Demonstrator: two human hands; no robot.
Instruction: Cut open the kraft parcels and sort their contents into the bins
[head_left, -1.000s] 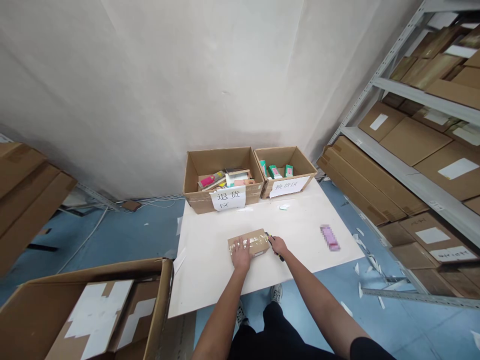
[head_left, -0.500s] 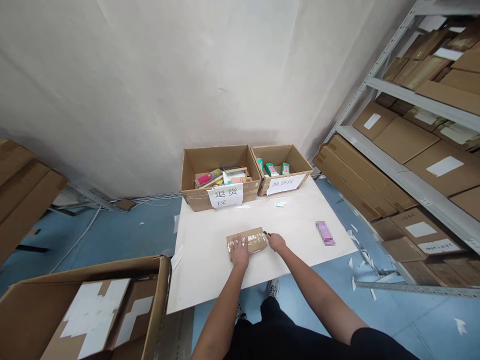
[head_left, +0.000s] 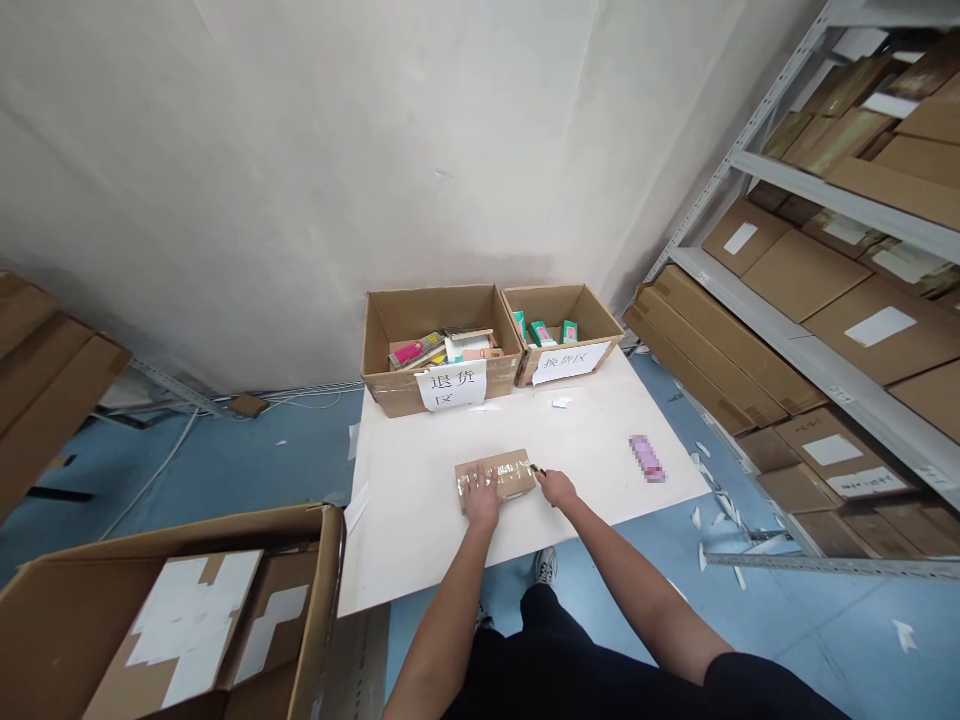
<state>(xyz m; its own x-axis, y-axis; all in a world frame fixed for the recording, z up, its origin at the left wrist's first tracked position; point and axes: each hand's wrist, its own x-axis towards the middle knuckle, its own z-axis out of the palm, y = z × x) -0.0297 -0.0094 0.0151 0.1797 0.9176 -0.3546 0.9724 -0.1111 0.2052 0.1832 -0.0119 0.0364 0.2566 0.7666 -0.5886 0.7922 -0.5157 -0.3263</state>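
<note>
A small brown cardboard box (head_left: 514, 470) with shiny clear tape along its top lies on the white tabletop (head_left: 420, 540). My left hand (head_left: 481, 496) rests on the box's left part, fingers spread flat over it. Gripped in my right hand (head_left: 556, 488) is a utility knife (head_left: 536, 470), dark with a bit of yellow. Its tip is at the right end of the box; the blade itself is too small to make out.
Behind stand two open cartons (head_left: 394, 390) (head_left: 600, 362) with handwritten paper signs and small packages inside. A pixelated pink item (head_left: 646, 458) lies at the table's right. A large carton (head_left: 330, 560) stands front left; loaded shelving (head_left: 795, 345) is on the right.
The view has shifted slightly. My right hand and the knife stay by the box's right end, and my left hand stays flat on top.
</note>
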